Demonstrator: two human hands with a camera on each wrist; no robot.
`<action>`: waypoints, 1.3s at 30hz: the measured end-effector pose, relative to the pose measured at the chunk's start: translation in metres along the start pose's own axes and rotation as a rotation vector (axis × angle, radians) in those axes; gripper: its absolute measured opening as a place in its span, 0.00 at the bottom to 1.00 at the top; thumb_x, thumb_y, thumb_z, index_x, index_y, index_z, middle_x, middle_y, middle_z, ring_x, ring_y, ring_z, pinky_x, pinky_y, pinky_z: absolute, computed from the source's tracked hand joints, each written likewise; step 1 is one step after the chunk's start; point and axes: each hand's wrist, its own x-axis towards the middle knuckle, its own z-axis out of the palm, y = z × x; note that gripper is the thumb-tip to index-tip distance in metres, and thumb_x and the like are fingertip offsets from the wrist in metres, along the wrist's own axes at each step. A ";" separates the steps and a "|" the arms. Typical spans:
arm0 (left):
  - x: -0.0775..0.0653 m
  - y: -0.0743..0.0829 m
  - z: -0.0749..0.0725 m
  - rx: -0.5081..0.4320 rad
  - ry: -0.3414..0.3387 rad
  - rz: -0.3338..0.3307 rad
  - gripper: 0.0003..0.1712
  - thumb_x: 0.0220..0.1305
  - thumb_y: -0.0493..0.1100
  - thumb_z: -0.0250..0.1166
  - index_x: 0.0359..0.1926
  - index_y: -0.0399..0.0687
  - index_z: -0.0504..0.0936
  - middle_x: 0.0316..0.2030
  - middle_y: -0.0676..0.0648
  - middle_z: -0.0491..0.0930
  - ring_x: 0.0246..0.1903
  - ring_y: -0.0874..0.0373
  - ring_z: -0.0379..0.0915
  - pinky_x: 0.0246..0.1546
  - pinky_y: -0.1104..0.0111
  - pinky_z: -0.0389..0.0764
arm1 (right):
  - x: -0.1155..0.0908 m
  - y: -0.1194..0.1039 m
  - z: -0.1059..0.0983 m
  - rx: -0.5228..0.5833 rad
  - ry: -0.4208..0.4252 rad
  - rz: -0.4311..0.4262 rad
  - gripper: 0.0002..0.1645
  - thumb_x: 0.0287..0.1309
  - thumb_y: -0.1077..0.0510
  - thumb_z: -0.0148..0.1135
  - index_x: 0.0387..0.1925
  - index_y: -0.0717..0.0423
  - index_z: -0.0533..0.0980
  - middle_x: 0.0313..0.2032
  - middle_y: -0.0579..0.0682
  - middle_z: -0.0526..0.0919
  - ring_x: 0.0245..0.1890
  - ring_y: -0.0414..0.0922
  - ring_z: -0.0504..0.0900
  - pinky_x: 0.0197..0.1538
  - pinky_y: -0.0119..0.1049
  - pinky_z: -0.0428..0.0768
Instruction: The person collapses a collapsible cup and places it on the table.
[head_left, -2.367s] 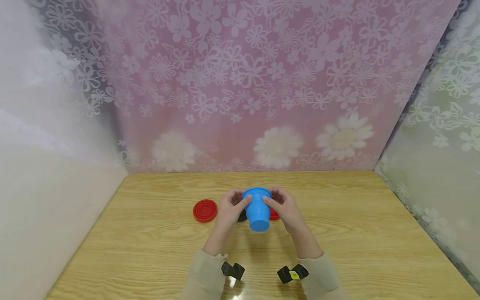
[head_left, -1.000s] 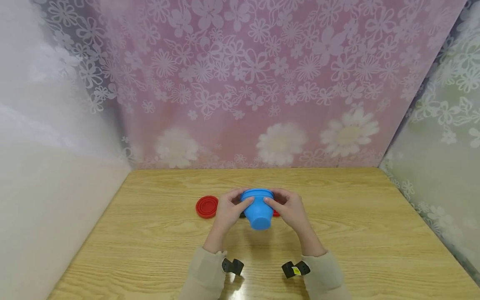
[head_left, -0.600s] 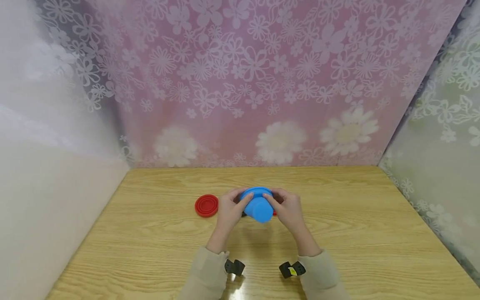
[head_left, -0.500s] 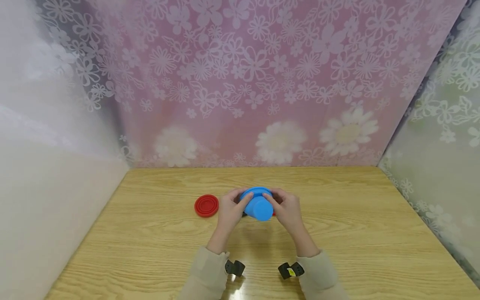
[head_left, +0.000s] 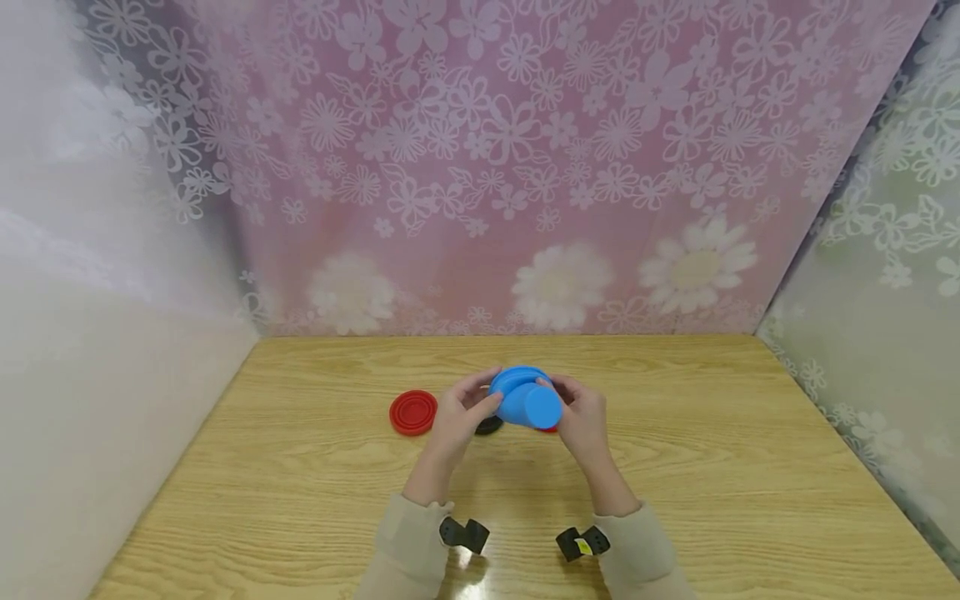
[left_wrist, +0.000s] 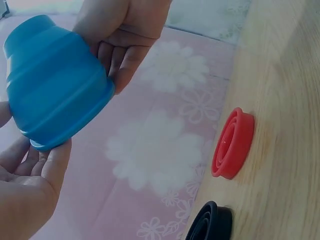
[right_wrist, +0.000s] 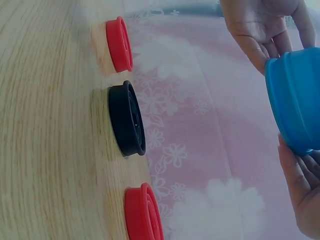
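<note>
A blue collapsible cup point(head_left: 517, 404), its stepped side drawn out, hangs above the table between both hands, tilted with its base toward the head camera. My left hand point(head_left: 456, 415) grips the wide rim from the left, thumb on the near side. From the right, my right hand point(head_left: 583, 417) holds the same rim, its thumb partly hidden behind the cup's base. In the left wrist view the cup point(left_wrist: 57, 82) shows its ridged wall, with fingers at two sides of the rim. Its inside is hidden in every view.
On the wooden table point(head_left: 300, 467) lie a flat red ringed disc point(head_left: 412, 412) at left, a black one point(right_wrist: 127, 119) in the middle and another red one point(left_wrist: 234, 144) at right. A pink flowered curtain point(head_left: 450, 167) hangs behind the table; pale side walls flank it.
The cup first bulged and shortened, then tipped so its base points at the camera and swings to the right. Both hands keep their hold; more of the black disc shows now.
</note>
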 end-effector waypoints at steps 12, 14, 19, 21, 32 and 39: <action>-0.005 0.019 0.015 0.242 0.127 0.132 0.18 0.58 0.29 0.56 0.50 0.25 0.71 0.44 0.32 0.74 0.40 0.43 0.74 0.41 0.62 0.76 | -0.001 0.000 0.002 0.081 -0.027 0.153 0.11 0.54 0.62 0.59 0.33 0.70 0.78 0.27 0.59 0.80 0.22 0.39 0.76 0.26 0.28 0.76; -0.005 0.021 0.016 0.256 0.167 0.134 0.17 0.58 0.29 0.56 0.49 0.25 0.71 0.42 0.32 0.74 0.39 0.42 0.74 0.41 0.61 0.76 | -0.001 -0.001 0.001 0.155 -0.074 0.200 0.12 0.56 0.63 0.56 0.36 0.71 0.77 0.29 0.60 0.80 0.24 0.37 0.77 0.27 0.29 0.78; -0.005 0.022 0.015 0.221 0.271 0.123 0.16 0.58 0.29 0.55 0.48 0.25 0.72 0.41 0.33 0.74 0.39 0.43 0.75 0.42 0.61 0.75 | 0.000 -0.006 -0.003 0.379 -0.221 0.269 0.16 0.58 0.67 0.52 0.47 0.73 0.71 0.42 0.66 0.76 0.34 0.39 0.80 0.38 0.37 0.78; -0.004 0.022 0.014 0.207 0.291 0.131 0.15 0.58 0.28 0.55 0.47 0.24 0.72 0.41 0.32 0.74 0.40 0.43 0.75 0.42 0.60 0.75 | 0.000 -0.007 -0.004 0.438 -0.261 0.272 0.18 0.57 0.68 0.52 0.49 0.74 0.68 0.44 0.68 0.74 0.36 0.40 0.79 0.40 0.40 0.77; -0.006 0.025 0.016 0.199 0.223 0.114 0.15 0.60 0.30 0.55 0.48 0.27 0.73 0.41 0.33 0.73 0.40 0.44 0.75 0.42 0.60 0.75 | -0.001 -0.003 0.000 0.308 -0.211 0.226 0.18 0.53 0.71 0.55 0.49 0.69 0.71 0.40 0.63 0.77 0.35 0.39 0.78 0.40 0.30 0.77; -0.007 0.025 0.014 0.172 0.200 0.071 0.14 0.61 0.33 0.54 0.46 0.29 0.75 0.43 0.35 0.74 0.41 0.45 0.75 0.35 0.63 0.78 | -0.001 -0.004 0.000 0.306 -0.180 0.217 0.17 0.54 0.71 0.54 0.47 0.68 0.71 0.41 0.64 0.76 0.37 0.38 0.77 0.41 0.30 0.76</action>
